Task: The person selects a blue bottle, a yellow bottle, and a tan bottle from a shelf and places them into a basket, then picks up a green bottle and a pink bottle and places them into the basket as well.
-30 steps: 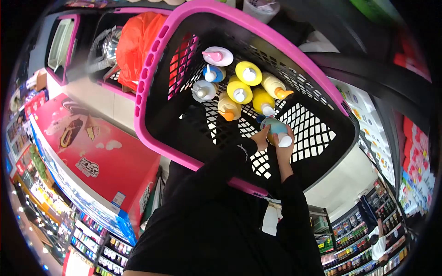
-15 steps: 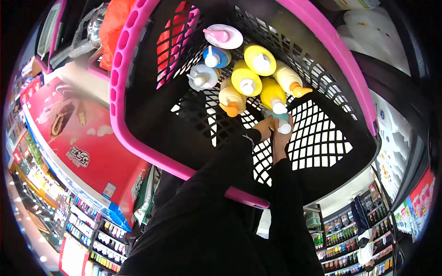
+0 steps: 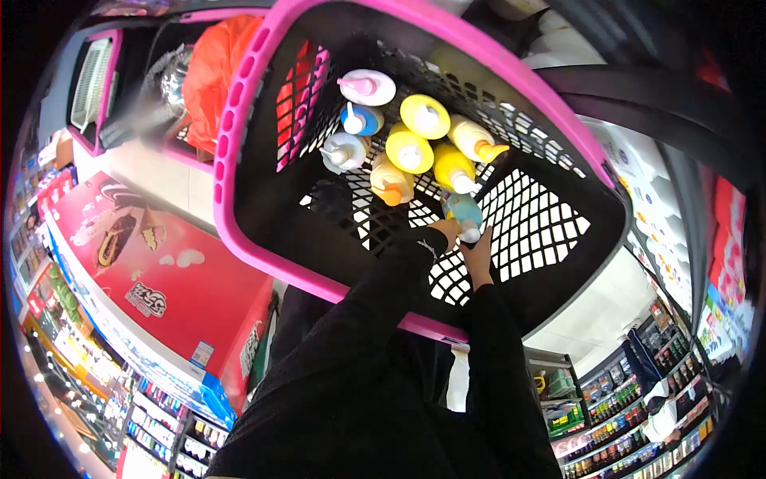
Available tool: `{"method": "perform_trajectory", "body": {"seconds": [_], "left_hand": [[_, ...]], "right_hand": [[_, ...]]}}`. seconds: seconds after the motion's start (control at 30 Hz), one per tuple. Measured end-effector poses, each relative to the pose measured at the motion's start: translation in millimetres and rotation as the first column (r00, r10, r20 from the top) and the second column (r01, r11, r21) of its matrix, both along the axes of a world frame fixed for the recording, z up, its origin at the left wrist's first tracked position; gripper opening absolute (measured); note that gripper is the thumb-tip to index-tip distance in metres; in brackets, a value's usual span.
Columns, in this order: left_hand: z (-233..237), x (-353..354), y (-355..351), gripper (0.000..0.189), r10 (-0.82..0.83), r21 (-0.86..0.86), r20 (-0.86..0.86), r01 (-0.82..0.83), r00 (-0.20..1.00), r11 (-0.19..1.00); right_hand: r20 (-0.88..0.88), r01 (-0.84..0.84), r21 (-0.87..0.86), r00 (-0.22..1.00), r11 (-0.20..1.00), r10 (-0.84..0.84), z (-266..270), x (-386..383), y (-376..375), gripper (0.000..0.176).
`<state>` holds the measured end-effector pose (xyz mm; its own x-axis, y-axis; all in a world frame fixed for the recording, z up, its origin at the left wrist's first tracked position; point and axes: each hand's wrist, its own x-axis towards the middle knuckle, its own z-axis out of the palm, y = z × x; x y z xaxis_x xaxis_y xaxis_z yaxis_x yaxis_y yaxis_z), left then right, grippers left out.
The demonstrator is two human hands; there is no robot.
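Note:
Both my hands reach down into a deep black basket with a pink rim [image 3: 287, 275]. Between them is a blue-green bottle with a white top [image 3: 464, 209]. My left hand [image 3: 447, 230] is at its left side, fingers closed round it. On the right, my right hand [image 3: 479, 257] holds its lower end. Several pump bottles stand on the basket floor beyond: yellow bottles [image 3: 409, 152], a cream bottle with an orange pump [image 3: 391, 180], another cream one [image 3: 472, 137], a blue bottle [image 3: 363, 120], a pale bottle [image 3: 345, 152] and a white one with a pink pump [image 3: 367, 86].
A red display box [image 3: 159, 279] stands left of the basket. An orange-red bag [image 3: 211, 80] lies at the upper left. White packages [image 3: 630, 160] line the right side. Stocked shelves [image 3: 630, 399] and a person [image 3: 661, 415] are at the lower right.
The view has shifted, with the basket's contents appearing further left. The blue-green bottle now shows more of its body between my hands, and my right hand is lower beside it.

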<state>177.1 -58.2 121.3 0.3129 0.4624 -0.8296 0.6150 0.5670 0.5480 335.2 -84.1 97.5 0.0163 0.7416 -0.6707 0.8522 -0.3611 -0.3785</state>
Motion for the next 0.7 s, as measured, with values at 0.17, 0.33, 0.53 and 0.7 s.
{"method": "perform_trajectory", "body": {"seconds": [0.17, 0.33, 0.53, 0.7], "left_hand": [[16.1, -10.3, -7.6, 0.029, -0.2, 0.102, -0.094, 0.21, 0.975, 0.972], [-2.7, -41.0, -26.4, 0.014, -0.219, 0.269, -0.086, 0.234, 0.972, 0.934], [139.1, -83.6, -5.8, 0.022, -0.147, 0.32, 0.089, 0.111, 0.985, 0.941], [148.4, -117.7, -33.6, 0.033, -0.283, 0.525, -0.08, 0.282, 0.956, 0.803]], "right_hand": [[0.043, -0.057, -0.036, 0.997, 0.998, 0.059, 33.3, -2.6, 16.6, 0.071], [-0.098, -0.17, 0.099, 0.979, 0.98, 0.18, 96.0, -28.5, 32.3, 0.038], [-0.395, -0.35, 0.229, 0.819, 0.908, 0.416, 165.1, -55.2, 19.7, 0.019], [-0.332, -0.512, 0.266, 0.747, 0.817, 0.576, 200.6, -58.6, -8.4, 0.034]]}}
